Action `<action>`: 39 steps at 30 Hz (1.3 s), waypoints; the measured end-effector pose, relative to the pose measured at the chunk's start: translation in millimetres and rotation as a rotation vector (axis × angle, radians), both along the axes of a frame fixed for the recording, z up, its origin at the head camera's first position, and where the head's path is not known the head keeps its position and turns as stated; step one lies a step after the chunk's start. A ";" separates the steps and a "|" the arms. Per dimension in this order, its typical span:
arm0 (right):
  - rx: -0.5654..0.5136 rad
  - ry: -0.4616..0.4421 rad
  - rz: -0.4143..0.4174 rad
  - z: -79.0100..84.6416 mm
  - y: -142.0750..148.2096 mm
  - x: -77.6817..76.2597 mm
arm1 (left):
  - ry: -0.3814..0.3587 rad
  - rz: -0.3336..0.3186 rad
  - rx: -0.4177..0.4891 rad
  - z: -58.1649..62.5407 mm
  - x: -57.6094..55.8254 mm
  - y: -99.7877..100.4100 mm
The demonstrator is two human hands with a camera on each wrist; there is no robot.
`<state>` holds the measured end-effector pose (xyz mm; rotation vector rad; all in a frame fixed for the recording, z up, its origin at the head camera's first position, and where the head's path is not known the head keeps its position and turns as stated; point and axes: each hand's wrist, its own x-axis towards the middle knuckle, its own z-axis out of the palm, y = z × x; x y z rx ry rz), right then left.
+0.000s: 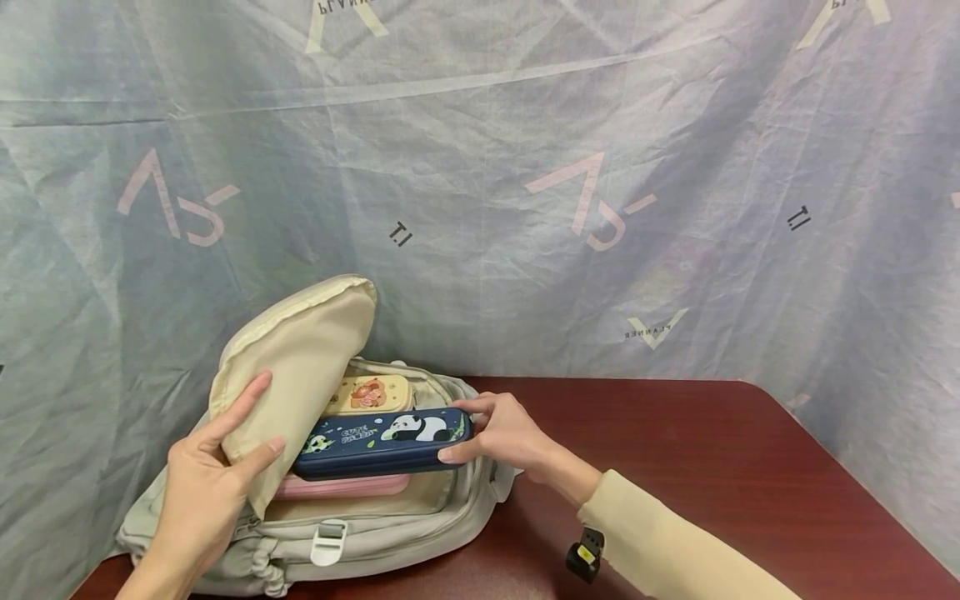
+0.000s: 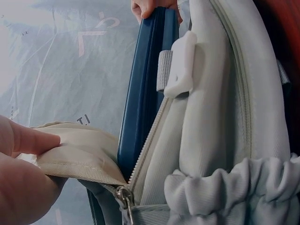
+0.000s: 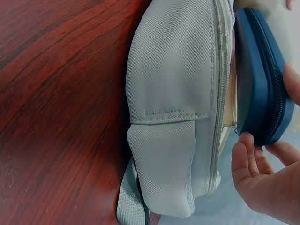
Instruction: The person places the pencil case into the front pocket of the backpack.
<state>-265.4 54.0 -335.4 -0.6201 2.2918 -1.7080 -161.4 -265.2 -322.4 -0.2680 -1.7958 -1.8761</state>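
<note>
The left hand [image 2: 18, 173] pinches the cream flap [image 2: 77, 157] of the grey bag [image 2: 225, 117], thumb on top. Just beside the flap, a blue case [image 2: 143, 93] stands in the bag's open zip mouth. Fingers [image 2: 143, 8] grip the case's far end. A white buckle [image 2: 180, 63] sits on the bag.

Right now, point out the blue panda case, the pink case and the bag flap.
blue panda case [image 1: 382, 442], head view, middle of its lid.
pink case [image 1: 345, 487], head view, its visible front edge.
bag flap [image 1: 300, 358], head view, its raised beige lining.
</note>
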 end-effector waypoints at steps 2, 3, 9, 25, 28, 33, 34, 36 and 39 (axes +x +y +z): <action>-0.003 -0.005 -0.004 0.1 -2.1 0.1 | 0.003 -0.002 -0.001 -0.1 0.1 0.0; -0.003 -0.005 -0.007 0.2 -3.4 0.2 | 0.005 -0.003 -0.001 -0.1 0.1 0.1; -0.020 -0.016 0.000 0.9 -12.1 0.4 | 0.016 -0.016 0.010 0.0 0.7 0.6; 0.046 0.030 -0.073 0.7 -34.9 1.5 | 0.026 -0.013 -0.009 1.3 1.3 -0.2; 0.025 0.012 -0.069 1.4 -39.1 3.2 | 0.024 -0.012 -0.015 1.7 1.0 0.2; -0.031 0.003 -0.047 0.8 -48.0 3.2 | 0.011 -0.011 -0.015 2.5 1.1 1.0; -0.018 0.021 -0.053 0.3 -49.7 2.7 | 0.009 -0.009 -0.016 2.6 1.2 1.2; 0.010 0.049 -0.065 -0.2 -52.5 2.1 | 0.009 -0.006 -0.018 2.6 1.6 1.9; 0.034 0.069 -0.072 -0.8 -55.4 1.5 | 0.015 -0.004 -0.015 2.5 1.7 3.1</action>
